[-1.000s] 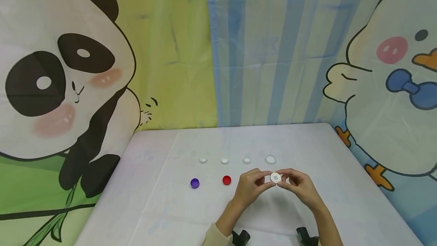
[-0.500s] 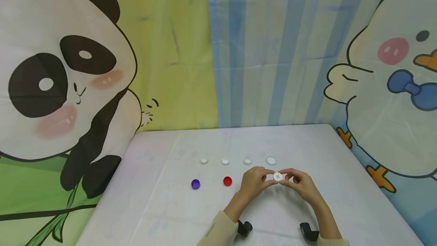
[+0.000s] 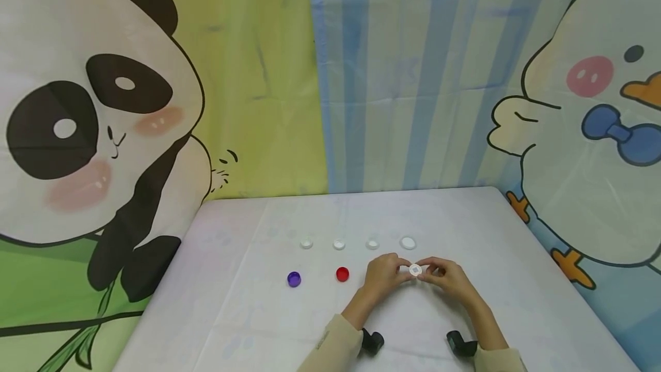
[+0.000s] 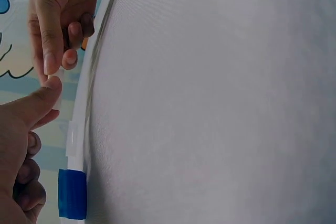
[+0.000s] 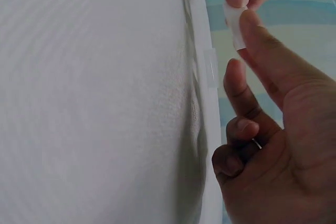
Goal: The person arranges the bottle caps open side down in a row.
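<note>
Still, the left hand (image 3: 382, 275) and right hand (image 3: 450, 280) each pinch the white disc (image 3: 415, 270), barely shifted from before.

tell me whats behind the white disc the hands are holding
In the head view, another white round piece lies on the table beyond the white disc. Whatever the disc directly covers cannot be seen.

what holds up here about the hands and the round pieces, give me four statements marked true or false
1. The red piece and the purple piece lie on the table. True.
2. In the head view, the purple piece is right of the red piece. False: it is to the left.
3. The left grip and the right grip both pinch a round white piece. True.
4. Only two pale pieces form the far row. False: four pale pieces do.
</note>
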`<state>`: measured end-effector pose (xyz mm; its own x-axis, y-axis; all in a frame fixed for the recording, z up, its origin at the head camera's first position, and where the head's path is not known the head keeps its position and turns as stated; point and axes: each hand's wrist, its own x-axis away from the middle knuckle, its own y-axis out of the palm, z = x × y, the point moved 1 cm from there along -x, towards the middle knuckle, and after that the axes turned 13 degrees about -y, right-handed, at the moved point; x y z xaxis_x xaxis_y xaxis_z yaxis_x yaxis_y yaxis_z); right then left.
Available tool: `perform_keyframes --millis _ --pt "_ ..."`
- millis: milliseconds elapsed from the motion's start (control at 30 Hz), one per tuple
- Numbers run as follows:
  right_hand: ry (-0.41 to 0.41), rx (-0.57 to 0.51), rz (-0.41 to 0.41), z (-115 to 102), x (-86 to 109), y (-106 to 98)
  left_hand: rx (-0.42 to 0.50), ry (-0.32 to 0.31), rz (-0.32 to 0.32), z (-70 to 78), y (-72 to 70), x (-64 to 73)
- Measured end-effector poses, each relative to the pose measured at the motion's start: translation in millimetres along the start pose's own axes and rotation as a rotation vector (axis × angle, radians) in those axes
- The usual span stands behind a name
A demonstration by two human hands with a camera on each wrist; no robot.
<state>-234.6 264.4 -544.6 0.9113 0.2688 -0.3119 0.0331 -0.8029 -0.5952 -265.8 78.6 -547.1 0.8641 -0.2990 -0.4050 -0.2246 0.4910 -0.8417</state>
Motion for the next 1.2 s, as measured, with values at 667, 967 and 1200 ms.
perform_keyframes --millis 667,967,1200 --pt "0.047 0.113 -0.026 8 2.6 9 -0.123 0.041 -0.058 1.6 6.0 2.2" --pt "0.042 0.135 -0.027 8 2.8 9 -0.199 -0.012 -0.116 4.0 6.7 1.2" --pt "0.105 0.13 -0.067 -1 2.1 5 -0.18 -0.043 -0.154 -3.7 -18.9 6.1"
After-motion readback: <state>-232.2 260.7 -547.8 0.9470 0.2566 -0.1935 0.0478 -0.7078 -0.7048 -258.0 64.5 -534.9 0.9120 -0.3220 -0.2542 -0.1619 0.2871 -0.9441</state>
